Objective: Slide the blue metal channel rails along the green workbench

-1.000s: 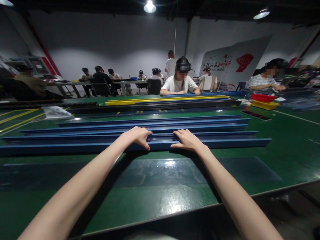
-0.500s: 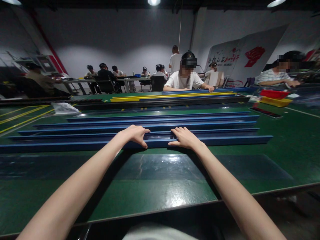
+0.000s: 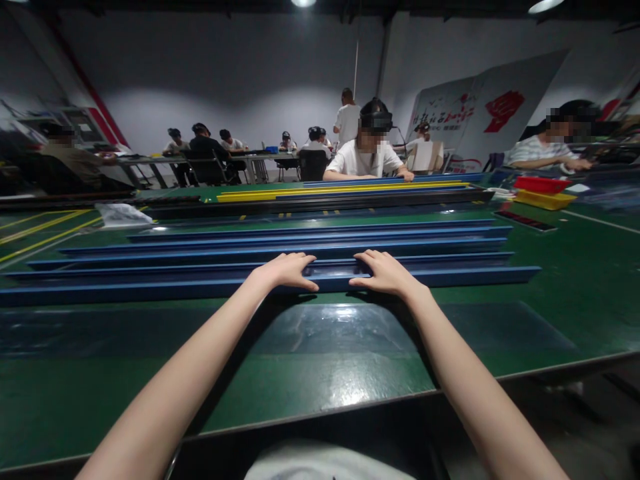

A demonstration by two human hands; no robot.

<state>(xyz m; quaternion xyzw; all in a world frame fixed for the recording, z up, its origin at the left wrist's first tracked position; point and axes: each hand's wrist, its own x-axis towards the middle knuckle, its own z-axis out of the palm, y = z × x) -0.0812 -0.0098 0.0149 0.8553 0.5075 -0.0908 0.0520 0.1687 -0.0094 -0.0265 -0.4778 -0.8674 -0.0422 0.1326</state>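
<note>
A long blue channel strip point(image 3: 450, 275) lies crosswise on the green table, nearest me among several similar ones. My left hand point(image 3: 290, 271) spans it, thumb at the near wall and fingers reaching to the far side. Facing it a short distance to the right, my right hand point(image 3: 387, 273) straddles the same strip in the same way. Both hands appear to grip its two walls, though the undersides of the fingers are hidden. Between the hands a short stretch of the strip's dark, shiny inside shows.
Behind lie more blue strips point(image 3: 425, 244), then yellow strips point(image 3: 375, 189) and black ones. A clear plastic sheet point(image 3: 340, 330) lies flat in front. At right are a red tray point(image 3: 543, 185), a yellow tray point(image 3: 545, 200) and a dark flat object point(image 3: 526, 221). A co-worker point(image 3: 367, 157) sits opposite.
Both my hands have slid to the right along the nearest blue strip, keeping about the same gap. The strip looks nearly unmoved, and the view has shifted slightly.
</note>
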